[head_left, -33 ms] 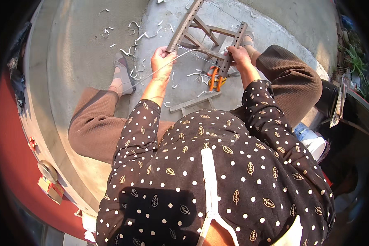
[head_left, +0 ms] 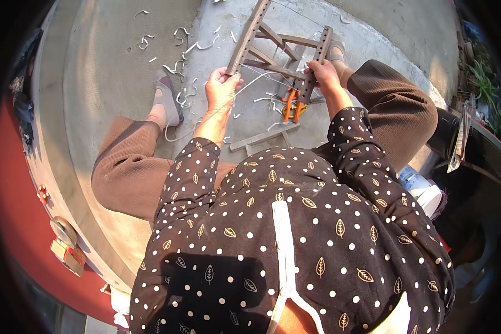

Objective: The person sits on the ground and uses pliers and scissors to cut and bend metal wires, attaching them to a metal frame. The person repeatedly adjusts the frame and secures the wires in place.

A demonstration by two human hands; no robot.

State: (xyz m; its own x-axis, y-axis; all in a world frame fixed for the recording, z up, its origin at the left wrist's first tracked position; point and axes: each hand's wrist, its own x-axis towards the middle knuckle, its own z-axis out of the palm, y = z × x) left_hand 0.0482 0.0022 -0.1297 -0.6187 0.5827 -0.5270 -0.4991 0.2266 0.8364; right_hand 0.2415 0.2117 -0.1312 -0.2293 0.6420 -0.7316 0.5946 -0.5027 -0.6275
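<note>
A wooden folding stool frame (head_left: 286, 38) stands between my feet, with rows of holes drilled along its two top rails and no seat. My left hand (head_left: 221, 89) is closed at the near end of the left rail (head_left: 247, 39). Around the right rail (head_left: 322, 47) the fingers of my right hand (head_left: 324, 75) are closed; some fingertips are hidden behind it. A thin pale cord (head_left: 257, 79) loops from the frame past my left hand and trails by my left forearm. Thin strands span the gap between the rails. Orange-handled pliers (head_left: 289, 104) lie below my right hand.
Several white curled cord scraps (head_left: 175, 68) litter the concrete floor (head_left: 117, 67). A loose wooden frame piece (head_left: 265, 137) lies close to my lap. At the right are a white-and-blue bucket (head_left: 426, 196) and green plants (head_left: 486, 83); a boxed item (head_left: 68, 257) sits at the left.
My left hand has moved slightly down toward me, and the left rail has shifted a little the same way. The cord's loose part has swung lower, beside my left forearm.
</note>
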